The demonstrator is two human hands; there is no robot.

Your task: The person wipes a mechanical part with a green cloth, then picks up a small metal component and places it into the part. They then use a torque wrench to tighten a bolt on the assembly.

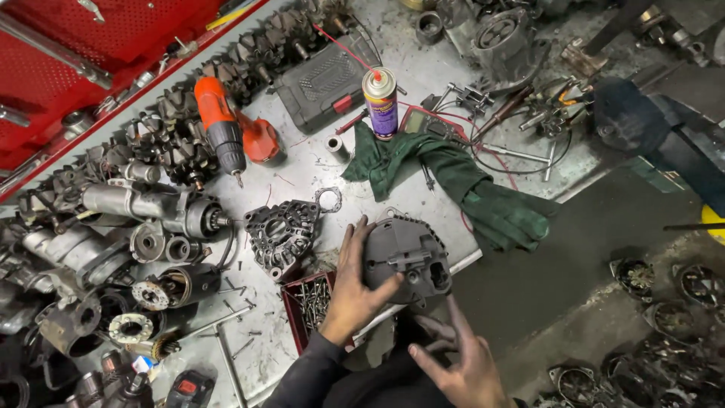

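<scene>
Cluttered metal table (317, 170), parts everywhere. Left hand (353, 291) grip clamped on dark alternator housing (406, 257) at table edge; right hand (461, 363) open below. Matching end frame (281, 236) lies apart: unit dismantled, reassembly outstanding.

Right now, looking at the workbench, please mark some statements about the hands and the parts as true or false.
1. The left hand holds the dark alternator housing. True.
2. The right hand grips the orange drill. False: the orange drill lies untouched far up the bench; the right hand is open below the housing.
3. A green cloth lies on the bench beyond the housing. True.
4. The spray can lies on its side. False: the spray can stands upright.
5. A red tray of screws sits beside the left hand. True.
</scene>
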